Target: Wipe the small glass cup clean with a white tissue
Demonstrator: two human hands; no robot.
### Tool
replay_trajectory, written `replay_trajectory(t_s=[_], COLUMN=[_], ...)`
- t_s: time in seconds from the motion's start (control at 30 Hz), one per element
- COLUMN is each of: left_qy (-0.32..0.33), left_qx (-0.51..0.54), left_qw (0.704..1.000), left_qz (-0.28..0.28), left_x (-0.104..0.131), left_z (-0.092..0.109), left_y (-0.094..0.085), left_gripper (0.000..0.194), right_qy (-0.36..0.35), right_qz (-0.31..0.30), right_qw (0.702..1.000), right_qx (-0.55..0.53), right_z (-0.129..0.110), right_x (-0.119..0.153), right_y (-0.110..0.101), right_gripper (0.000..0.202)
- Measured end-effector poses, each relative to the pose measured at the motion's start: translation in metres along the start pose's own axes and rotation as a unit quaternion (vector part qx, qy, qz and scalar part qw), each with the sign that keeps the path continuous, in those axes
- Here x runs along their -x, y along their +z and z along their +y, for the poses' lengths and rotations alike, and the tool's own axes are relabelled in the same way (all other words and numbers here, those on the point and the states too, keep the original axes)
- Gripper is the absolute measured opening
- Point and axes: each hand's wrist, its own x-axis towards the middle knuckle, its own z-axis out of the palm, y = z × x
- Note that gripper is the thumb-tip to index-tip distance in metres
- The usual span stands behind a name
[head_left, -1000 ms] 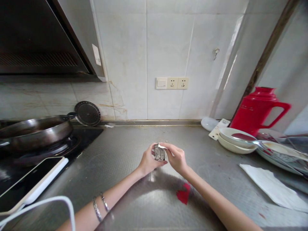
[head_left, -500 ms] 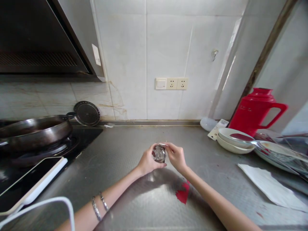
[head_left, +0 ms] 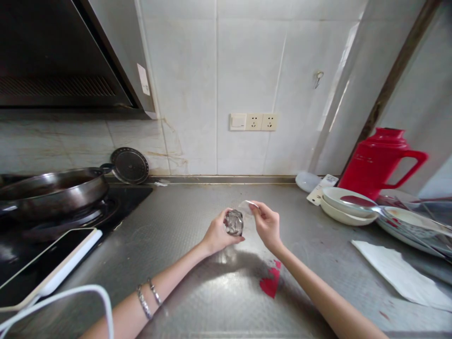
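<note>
Near the middle of the view, my left hand (head_left: 216, 236) is wrapped round a small round, see-through container (head_left: 233, 223) with a crinkled, greyish look; its contents are too small to tell. Just to its right, my right hand (head_left: 267, 225) pinches a thin whitish translucent film (head_left: 246, 207), which reaches from the fingertips to the container's upper right edge. Both hands are held over the metal counter (head_left: 197, 301). Torn red pieces (head_left: 270, 283) lie on the counter below my right hand.
On the left are a pan (head_left: 56, 190) on the stove, a phone (head_left: 45, 263) and a white cable (head_left: 84, 288). To the right stand a red thermos (head_left: 376, 162), stacked bowls (head_left: 348, 212) and plates, with a white paper sheet (head_left: 399, 273) in front. Wall sockets (head_left: 261, 122) are behind.
My right hand has moved right, away from the container, and the whitish film now stretches out from its fingers. The left hand still holds the container in nearly the same place.
</note>
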Motion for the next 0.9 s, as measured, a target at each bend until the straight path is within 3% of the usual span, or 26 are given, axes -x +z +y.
replay_trajectory(t_s=[0.27,0.5,0.6,0.73,0.9], left_qy=[0.026,0.0,-0.002,-0.004,0.012], left_qx=[-0.04,-0.028,-0.014,-0.017,-0.022], left_qw=[0.999,1.0,1.0,1.0,0.999], left_qz=[-0.01,-0.006,-0.013,-0.017,-0.022], left_x=[0.003,0.0,0.0,0.003,0.005], left_z=[0.0,-0.006,-0.006,-0.004,0.0], left_y=[0.004,0.008,0.007,0.006,0.006], left_gripper=[0.083,0.07,0.074,0.078,0.084], right_qy=[-0.076,-0.149,-0.113,-0.02,-0.036], right_qz=[-0.154,-0.179,-0.16,-0.073,-0.147], right_qw=[0.985,0.972,0.98,0.997,0.988], right_qx=[0.001,-0.034,-0.029,0.011,0.002], right_z=[0.004,-0.009,-0.01,-0.002,0.003], right_x=[0.005,0.012,0.008,0.002,0.004], right_y=[0.001,0.001,0.0,0.0,0.003], right_gripper=[0.025,0.027,0.023,0.025,0.024])
